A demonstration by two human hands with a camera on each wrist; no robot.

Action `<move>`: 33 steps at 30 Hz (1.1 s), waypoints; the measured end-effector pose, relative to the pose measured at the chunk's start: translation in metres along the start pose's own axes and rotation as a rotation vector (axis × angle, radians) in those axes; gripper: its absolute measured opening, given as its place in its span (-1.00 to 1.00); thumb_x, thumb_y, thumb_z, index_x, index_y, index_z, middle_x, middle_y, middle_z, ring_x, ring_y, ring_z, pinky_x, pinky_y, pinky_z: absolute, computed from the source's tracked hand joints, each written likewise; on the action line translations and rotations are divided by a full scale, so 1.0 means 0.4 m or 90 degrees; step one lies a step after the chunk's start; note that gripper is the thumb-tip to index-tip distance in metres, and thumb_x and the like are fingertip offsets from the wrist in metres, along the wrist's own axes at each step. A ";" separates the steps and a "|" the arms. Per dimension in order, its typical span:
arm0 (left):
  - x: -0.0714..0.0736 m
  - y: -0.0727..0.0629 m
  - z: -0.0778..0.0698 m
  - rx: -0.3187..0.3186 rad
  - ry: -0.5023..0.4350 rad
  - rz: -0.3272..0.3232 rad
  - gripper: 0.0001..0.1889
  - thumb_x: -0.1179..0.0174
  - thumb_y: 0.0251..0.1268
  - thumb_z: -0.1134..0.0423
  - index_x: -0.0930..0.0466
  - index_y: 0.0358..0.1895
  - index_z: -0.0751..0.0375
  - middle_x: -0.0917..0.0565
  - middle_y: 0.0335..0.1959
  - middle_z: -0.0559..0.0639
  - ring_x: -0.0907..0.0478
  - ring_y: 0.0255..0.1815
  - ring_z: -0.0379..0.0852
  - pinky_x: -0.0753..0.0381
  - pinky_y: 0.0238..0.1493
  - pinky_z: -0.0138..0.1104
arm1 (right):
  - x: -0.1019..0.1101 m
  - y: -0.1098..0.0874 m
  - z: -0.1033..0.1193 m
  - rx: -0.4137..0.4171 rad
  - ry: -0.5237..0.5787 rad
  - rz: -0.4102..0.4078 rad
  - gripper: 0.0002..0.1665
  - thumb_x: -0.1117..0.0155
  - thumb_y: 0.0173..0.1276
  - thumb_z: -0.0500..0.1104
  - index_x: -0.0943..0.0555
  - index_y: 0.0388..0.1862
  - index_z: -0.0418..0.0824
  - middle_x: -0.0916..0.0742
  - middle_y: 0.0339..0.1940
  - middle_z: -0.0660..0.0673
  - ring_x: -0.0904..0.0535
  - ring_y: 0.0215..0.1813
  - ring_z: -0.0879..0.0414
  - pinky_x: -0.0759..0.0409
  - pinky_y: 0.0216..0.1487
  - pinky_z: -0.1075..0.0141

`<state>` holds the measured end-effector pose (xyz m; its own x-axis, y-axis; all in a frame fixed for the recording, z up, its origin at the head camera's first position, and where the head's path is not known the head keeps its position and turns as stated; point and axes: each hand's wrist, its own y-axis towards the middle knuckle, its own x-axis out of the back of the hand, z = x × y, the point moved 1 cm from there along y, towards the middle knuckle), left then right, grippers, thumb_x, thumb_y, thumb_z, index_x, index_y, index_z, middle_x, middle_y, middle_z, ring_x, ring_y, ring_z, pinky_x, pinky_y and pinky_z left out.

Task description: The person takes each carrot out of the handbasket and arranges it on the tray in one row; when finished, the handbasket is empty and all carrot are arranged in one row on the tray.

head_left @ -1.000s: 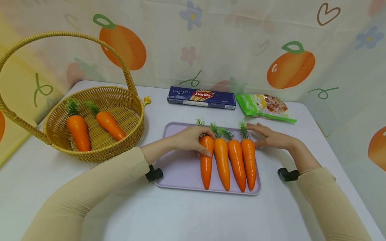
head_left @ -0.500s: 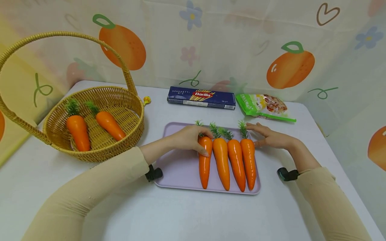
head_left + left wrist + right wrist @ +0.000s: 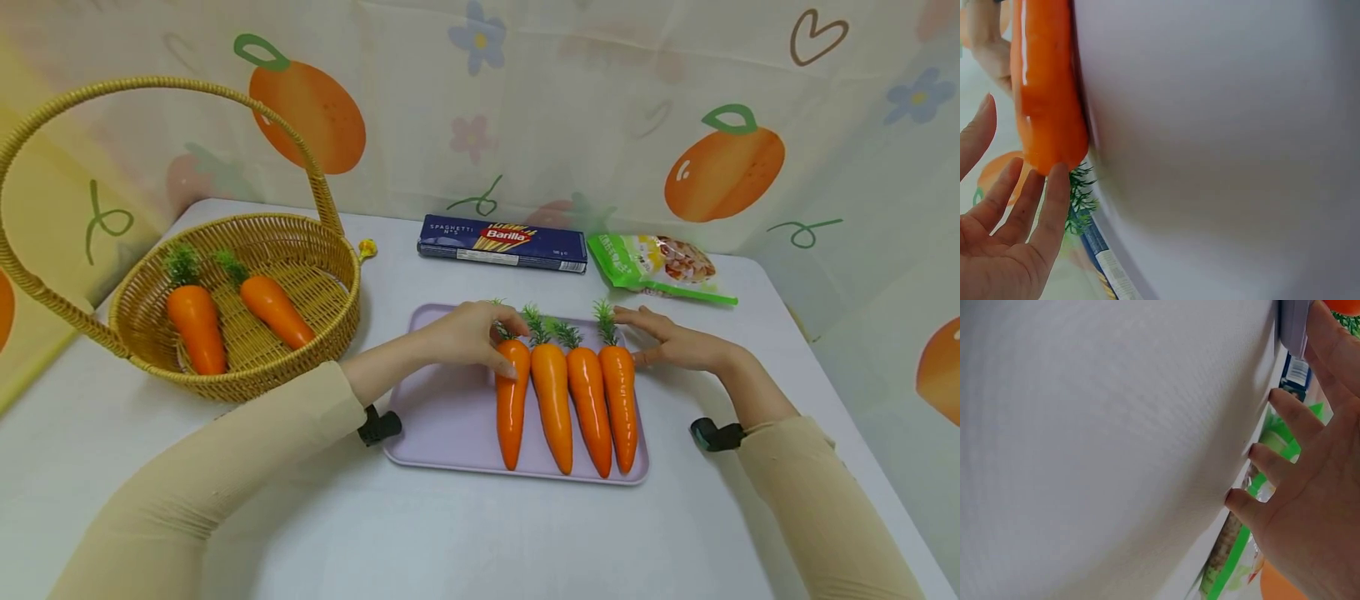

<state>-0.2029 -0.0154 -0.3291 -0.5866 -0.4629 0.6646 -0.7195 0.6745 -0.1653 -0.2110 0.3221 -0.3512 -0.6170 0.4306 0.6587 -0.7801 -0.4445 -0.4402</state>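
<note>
Several orange toy carrots lie side by side on the right part of a lilac tray (image 3: 442,425), their green tops toward the back. My left hand (image 3: 471,333) is over the upper end of the leftmost carrot (image 3: 512,421). In the left wrist view, its extended fingertips are right at that carrot's thick end, while the thumb stands apart from it. Beside the tray's right rim my right hand (image 3: 678,343) rests with spread fingers. The right wrist view shows its fingertips at the table and the tray edge (image 3: 1294,328), with nothing held.
At the left stands a wicker basket (image 3: 352,312) with a tall handle, holding two carrots (image 3: 197,329). Behind the tray lie a blue spaghetti box (image 3: 501,243) and a green snack bag (image 3: 660,267). A small yellow item (image 3: 367,249) is beside the basket. A patterned cloth hangs behind the table.
The leftmost carrot shifted slightly left early on. Since then my left hand has risen a little toward the back, its thumb sliding up along the carrot. The right hand stays in place.
</note>
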 end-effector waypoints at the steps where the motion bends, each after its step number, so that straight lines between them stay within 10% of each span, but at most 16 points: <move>1: 0.003 -0.001 -0.002 -0.001 -0.001 -0.002 -0.42 -0.52 0.02 0.17 -0.58 0.17 0.15 -0.65 0.17 0.05 -0.62 0.07 0.01 -0.65 0.17 -0.25 | 0.000 0.000 0.000 0.000 0.000 0.000 -0.19 -0.15 0.41 -0.21 -0.12 0.58 -0.06 0.05 0.67 -0.27 0.45 0.62 -0.39 0.45 0.44 -0.50; 33: 0.115 -0.094 -0.087 -0.033 -0.034 -0.062 -0.46 -0.46 0.11 0.19 -0.53 0.20 0.08 -0.61 0.21 -0.01 -0.62 0.19 0.06 -0.68 0.16 -0.20 | -0.001 -0.002 -0.005 0.009 0.004 -0.004 -0.19 -0.14 0.39 -0.23 -0.12 0.58 -0.09 0.05 0.66 -0.29 0.46 0.62 -0.39 0.47 0.44 -0.49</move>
<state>-0.1898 -0.0420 -0.2668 -0.5355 -0.5568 0.6350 -0.7546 0.6531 -0.0636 -0.2105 0.3238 -0.3522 -0.6130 0.4386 0.6572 -0.7824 -0.4526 -0.4278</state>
